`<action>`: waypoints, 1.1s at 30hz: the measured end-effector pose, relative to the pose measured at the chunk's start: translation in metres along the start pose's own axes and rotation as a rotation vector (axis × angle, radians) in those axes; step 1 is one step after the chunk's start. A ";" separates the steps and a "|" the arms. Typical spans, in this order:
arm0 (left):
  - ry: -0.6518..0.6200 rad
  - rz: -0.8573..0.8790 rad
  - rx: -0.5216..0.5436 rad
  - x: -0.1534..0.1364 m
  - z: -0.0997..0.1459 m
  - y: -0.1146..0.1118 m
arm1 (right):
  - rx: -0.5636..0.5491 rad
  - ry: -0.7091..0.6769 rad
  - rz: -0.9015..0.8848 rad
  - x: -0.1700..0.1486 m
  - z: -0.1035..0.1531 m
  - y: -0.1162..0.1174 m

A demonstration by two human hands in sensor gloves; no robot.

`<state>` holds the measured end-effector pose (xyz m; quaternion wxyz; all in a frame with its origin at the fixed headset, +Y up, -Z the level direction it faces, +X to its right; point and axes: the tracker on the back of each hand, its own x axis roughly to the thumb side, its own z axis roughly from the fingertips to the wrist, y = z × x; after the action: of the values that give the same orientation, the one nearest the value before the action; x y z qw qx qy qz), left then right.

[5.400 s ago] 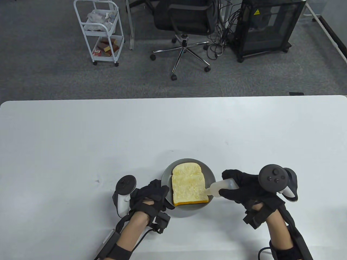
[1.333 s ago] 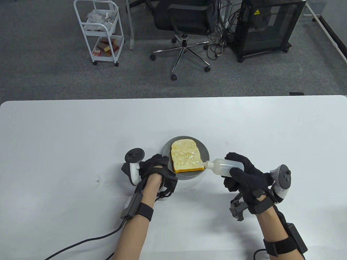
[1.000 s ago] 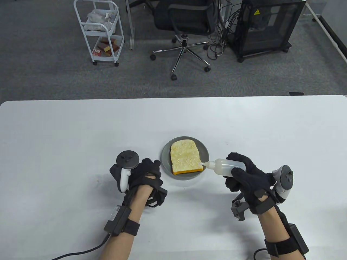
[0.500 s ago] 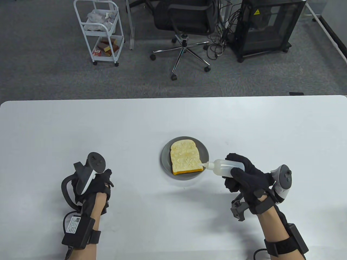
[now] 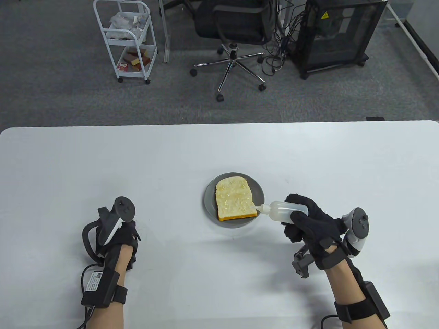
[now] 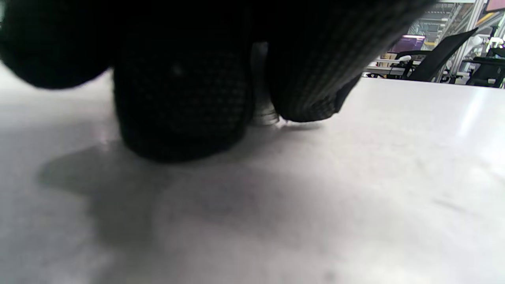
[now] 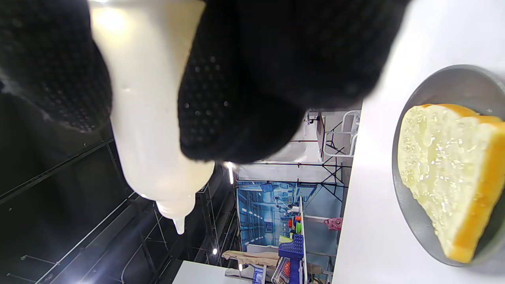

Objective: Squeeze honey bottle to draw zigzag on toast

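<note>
A slice of toast with glossy honey on top lies on a grey plate at the table's middle front. My right hand grips a translucent honey bottle on its side. The nozzle points left and ends at the toast's near right corner. The right wrist view shows the bottle in my fingers, with the toast and plate off to the side. My left hand rests empty on the table, well left of the plate. Its fingertips touch the tabletop.
The white table stretches wide on all sides of the plate. Beyond its far edge stand a white cart, an office chair and a black cabinet on grey carpet.
My left hand has let go of the plate and drawn away to the left, settling on the table. The plate was pushed a little farther back earlier. The right hand and bottle have barely moved.
</note>
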<state>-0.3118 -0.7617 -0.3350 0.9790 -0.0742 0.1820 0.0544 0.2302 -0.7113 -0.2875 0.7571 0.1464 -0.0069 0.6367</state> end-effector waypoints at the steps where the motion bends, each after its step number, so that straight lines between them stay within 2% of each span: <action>1: 0.007 0.035 0.024 -0.001 0.003 0.004 | 0.003 -0.002 -0.003 0.001 0.000 0.000; 5: -0.120 0.247 0.116 0.013 0.034 0.038 | 0.015 -0.006 -0.012 0.002 0.001 0.003; 7: -0.246 0.412 0.126 0.031 0.056 0.054 | 0.022 -0.009 -0.022 0.003 0.002 0.004; 10: -0.424 0.627 0.085 0.066 0.087 0.070 | 0.025 -0.007 -0.033 0.003 0.002 0.006; 13: -0.569 0.846 0.036 0.097 0.109 0.076 | 0.040 -0.009 -0.038 0.003 0.003 0.009; 15: -0.637 1.033 0.007 0.114 0.118 0.070 | 0.051 0.002 -0.037 0.000 0.002 0.012; 17: -0.687 1.205 -0.063 0.124 0.119 0.052 | 0.074 0.016 -0.025 -0.004 0.002 0.016; 21: -0.712 1.399 -0.227 0.129 0.116 0.026 | 0.100 0.029 0.009 -0.013 0.001 0.024; 25: -0.716 1.454 -0.270 0.128 0.115 0.017 | 0.133 0.036 0.055 -0.019 0.001 0.031; 30: -0.696 1.490 -0.325 0.131 0.117 0.008 | 0.119 0.044 0.072 -0.023 0.003 0.038; 33: -0.678 1.484 -0.326 0.133 0.119 0.005 | 0.130 0.044 0.079 -0.024 0.004 0.041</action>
<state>-0.1480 -0.7268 -0.2740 0.6675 -0.0552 -0.1313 0.7308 0.1870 -0.7298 -0.2793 0.7203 0.1810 0.0455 0.6681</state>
